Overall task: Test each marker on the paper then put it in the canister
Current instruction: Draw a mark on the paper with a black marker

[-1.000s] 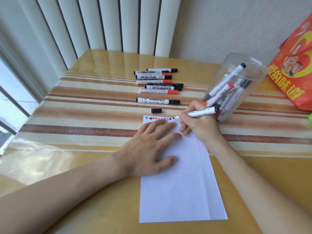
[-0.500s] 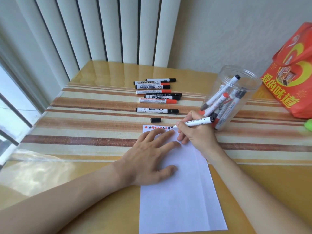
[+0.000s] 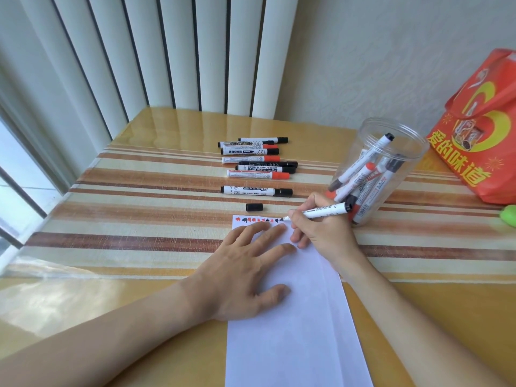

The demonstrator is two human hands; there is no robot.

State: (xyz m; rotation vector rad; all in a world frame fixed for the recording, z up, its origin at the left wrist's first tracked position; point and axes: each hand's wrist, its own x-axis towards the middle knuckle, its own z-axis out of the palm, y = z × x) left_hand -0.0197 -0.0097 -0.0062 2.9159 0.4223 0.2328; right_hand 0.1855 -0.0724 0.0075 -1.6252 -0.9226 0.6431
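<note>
White paper (image 3: pixel 293 331) lies lengthwise on the table (image 3: pixel 83 289) right in front of me, near edge cut off by the frame. My left hand (image 3: pixel 243 275) lies flat on it, fingers straight and spread, pointing to about 1 o'clock, palm pressing the sheet down. Just at 2 o'clock from it, my right hand (image 3: pixel 321 233) grips an uncapped black marker (image 3: pixel 321 212), fingers curled around the barrel, knuckles resting on the paper's right side. The two hands are close, not touching as far as I can tell. Marker lies nearly level, back end toward 3 o'clock, tip (image 3: pixel 283 218) on the paper's far edge at the end of a row of small red and black test marks (image 3: pixel 257 219). At 12 o'clock just beyond the paper, a loose black cap (image 3: pixel 254 207) lies on the striped cloth (image 3: pixel 139 219). Farther at 12, one black-capped marker (image 3: pixel 257 191) lies alone, crosswise. Beyond that, a group of capped markers (image 3: pixel 258 157), red and black caps, all crosswise and near each other. At 2 o'clock, just behind my right hand, a clear plastic canister (image 3: pixel 391 135) stands upright, open top, several markers (image 3: pixel 363 171) leaning inside. Far at 3 o'clock, an orange bag (image 3: pixel 480 135) against the wall, and a green thing (image 3: pixel 509 216) at the frame edge, too cropped to name. White vertical blinds (image 3: pixel 167 51) at 11 to 12 o'clock behind the table.
</note>
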